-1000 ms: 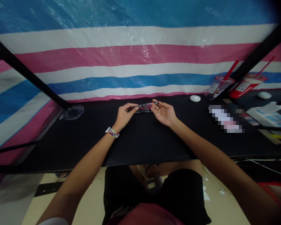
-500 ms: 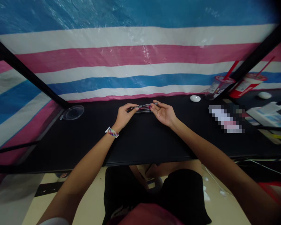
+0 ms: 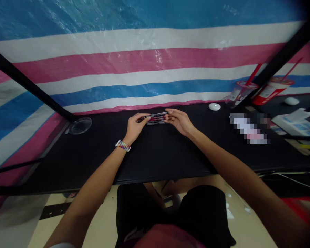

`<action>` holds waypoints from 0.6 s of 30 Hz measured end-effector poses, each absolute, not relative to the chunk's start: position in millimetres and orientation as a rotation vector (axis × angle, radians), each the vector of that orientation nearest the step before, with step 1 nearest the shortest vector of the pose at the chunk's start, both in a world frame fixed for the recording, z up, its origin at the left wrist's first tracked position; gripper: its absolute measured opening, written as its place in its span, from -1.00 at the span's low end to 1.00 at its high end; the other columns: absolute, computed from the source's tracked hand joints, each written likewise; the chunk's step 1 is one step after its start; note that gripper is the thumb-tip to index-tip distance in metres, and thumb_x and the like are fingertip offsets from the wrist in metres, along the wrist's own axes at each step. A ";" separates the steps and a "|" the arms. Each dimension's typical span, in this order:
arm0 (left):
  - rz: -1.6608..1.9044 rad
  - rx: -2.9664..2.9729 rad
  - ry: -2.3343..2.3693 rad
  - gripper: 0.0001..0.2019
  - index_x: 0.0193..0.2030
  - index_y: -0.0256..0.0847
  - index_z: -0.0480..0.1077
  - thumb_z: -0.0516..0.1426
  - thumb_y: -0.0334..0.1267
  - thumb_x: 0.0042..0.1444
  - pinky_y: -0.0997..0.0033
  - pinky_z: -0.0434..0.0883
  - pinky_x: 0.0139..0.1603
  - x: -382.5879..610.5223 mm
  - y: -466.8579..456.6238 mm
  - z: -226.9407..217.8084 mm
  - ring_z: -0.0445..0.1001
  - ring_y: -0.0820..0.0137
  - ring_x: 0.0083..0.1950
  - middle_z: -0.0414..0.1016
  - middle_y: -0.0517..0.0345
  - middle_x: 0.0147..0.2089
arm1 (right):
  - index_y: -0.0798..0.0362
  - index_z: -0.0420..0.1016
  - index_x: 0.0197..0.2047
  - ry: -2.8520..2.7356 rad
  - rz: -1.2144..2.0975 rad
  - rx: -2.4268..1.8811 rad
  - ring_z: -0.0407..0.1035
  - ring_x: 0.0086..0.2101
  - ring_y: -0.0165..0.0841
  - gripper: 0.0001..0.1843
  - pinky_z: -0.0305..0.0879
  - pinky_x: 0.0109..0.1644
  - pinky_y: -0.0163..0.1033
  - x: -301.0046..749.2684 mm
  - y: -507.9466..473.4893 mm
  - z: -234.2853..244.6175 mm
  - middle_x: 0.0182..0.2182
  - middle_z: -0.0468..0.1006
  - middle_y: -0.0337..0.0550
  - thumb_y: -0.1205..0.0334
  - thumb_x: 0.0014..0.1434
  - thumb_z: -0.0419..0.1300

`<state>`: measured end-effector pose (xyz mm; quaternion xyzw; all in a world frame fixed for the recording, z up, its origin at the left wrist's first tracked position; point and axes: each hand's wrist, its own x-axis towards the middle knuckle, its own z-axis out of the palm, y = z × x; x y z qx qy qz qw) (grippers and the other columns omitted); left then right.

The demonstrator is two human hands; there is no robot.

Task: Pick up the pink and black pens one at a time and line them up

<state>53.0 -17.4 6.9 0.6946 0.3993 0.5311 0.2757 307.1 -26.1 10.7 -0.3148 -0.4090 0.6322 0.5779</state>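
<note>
Spanning the gap between the two hands, several dark pens (image 3: pixel 157 119) lie side by side above or on the black surface (image 3: pixel 160 151). The left hand (image 3: pixel 134 127) pinches their left ends between thumb and fingers. The right hand (image 3: pixel 180 122) bends its fingers at their right ends; whether it grips them cannot be told. A clear lid (image 3: pixel 80 126) rests well left of the left hand; a white oval (image 3: pixel 214 106) and, farther on, a cup (image 3: pixel 238 95) stand right of the right hand.
</note>
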 end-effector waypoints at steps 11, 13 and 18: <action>1.376 1.812 1.226 -0.81 -0.01 -0.12 0.71 0.33 -0.17 0.30 0.17 0.61 0.12 45.6 9.7 -8.1 0.72 0.22 -0.05 0.78 0.02 0.01 | -0.08 0.80 -0.07 -1.627 0.491 -1.046 0.60 -0.14 -0.16 -0.78 0.55 0.12 0.05 313.8 7.5 -9.1 -0.10 0.77 -0.09 0.28 0.30 0.33; 1.364 1.812 1.289 -0.84 -0.06 -0.14 0.71 0.34 -0.19 0.27 0.17 0.61 0.11 45.9 14.1 -9.8 0.72 0.21 -0.06 0.79 0.01 -0.03 | -0.06 0.79 -0.05 -1.708 0.383 -1.086 0.61 -0.11 -0.12 -0.76 0.54 0.13 0.07 314.5 13.8 -11.6 -0.10 0.78 -0.07 0.33 0.31 0.31; 1.308 1.850 1.382 -0.87 -0.11 -0.10 0.74 0.34 -0.21 0.26 0.10 0.62 0.15 45.7 18.4 -12.1 0.74 0.16 -0.03 0.80 0.04 -0.05 | -0.03 0.78 0.05 -1.851 0.285 -1.141 0.60 -0.01 -0.07 -0.69 0.49 0.22 0.10 317.6 22.5 -23.8 -0.03 0.77 -0.05 0.39 0.36 0.25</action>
